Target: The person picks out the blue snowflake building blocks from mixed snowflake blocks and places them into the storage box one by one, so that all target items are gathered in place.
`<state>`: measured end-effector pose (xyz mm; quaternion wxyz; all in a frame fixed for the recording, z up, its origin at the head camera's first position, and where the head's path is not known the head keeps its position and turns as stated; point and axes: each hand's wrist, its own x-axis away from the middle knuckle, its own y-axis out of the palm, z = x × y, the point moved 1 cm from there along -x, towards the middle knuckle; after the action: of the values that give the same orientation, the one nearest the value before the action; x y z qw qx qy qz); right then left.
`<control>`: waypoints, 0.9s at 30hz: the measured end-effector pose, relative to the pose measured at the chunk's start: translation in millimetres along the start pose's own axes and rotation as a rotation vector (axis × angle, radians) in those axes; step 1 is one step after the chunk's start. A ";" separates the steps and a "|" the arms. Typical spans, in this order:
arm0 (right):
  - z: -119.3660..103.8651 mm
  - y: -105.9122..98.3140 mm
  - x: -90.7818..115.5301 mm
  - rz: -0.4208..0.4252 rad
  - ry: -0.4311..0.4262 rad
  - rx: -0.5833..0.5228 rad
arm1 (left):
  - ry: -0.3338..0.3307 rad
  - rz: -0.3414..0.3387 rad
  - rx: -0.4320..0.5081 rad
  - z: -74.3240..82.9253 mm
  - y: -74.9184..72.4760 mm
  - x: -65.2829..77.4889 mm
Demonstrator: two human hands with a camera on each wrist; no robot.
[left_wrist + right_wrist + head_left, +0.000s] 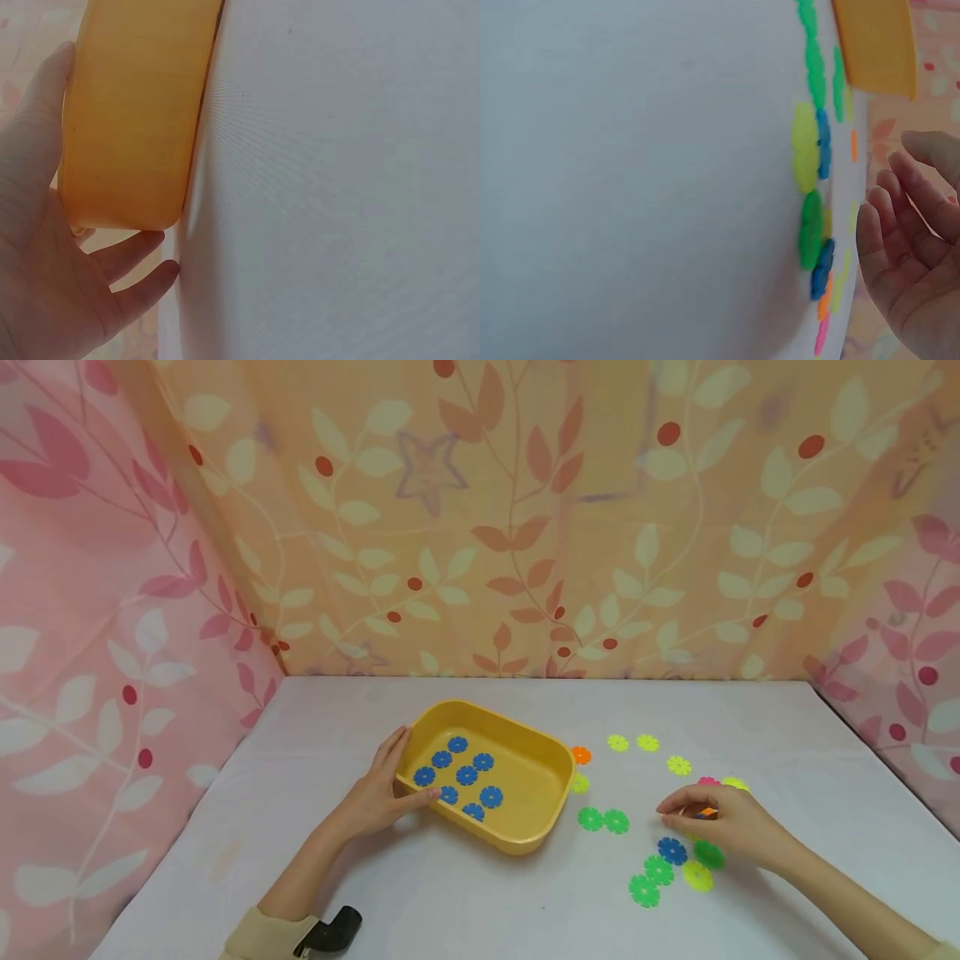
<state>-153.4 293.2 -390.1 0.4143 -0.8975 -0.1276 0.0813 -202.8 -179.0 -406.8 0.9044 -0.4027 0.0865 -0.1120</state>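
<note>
My left hand (378,806) holds the left end of a yellow plastic tray (517,842), its thumb over the front rim and its fingers along the outer side. In the left wrist view, two fingertips show below the tray's end. Several blue notched flower discs (491,797) lie in the tray. My right hand (723,818) hovers over loose discs at the right, fingers loosely bent, with nothing visible between thumb and fingertips in the right wrist view. Beneath and near it lie a blue disc (672,851), a yellow disc (698,876) and green discs (644,891). The hand partly hides an orange disc (707,813).
Right of the tray, two green discs (591,819) lie side by side. An orange disc (581,755) sits near the tray's rim, with yellow discs (618,742) beyond. A pink disc (708,782) shows behind my right hand. Patterned curtains (517,527) stand around the white table (337,718).
</note>
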 end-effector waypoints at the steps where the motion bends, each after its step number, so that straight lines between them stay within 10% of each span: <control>1: 3.5 0.0 3.6 0.007 -0.020 0.000 | -0.002 0.001 0.000 0.0 -0.1 0.1; 9: 22.4 5.1 19.3 0.075 -0.254 0.065 | -0.009 -0.001 -0.002 -0.5 0.1 0.0; 27: 31.1 1.9 17.0 -0.021 -0.376 0.027 | -0.010 0.000 -0.009 -2.0 1.0 -0.5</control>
<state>-144.7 319.5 -412.3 0.3958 -0.8596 -0.2111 0.2449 -203.6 -179.6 -408.8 0.9030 -0.4072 0.0825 -0.1095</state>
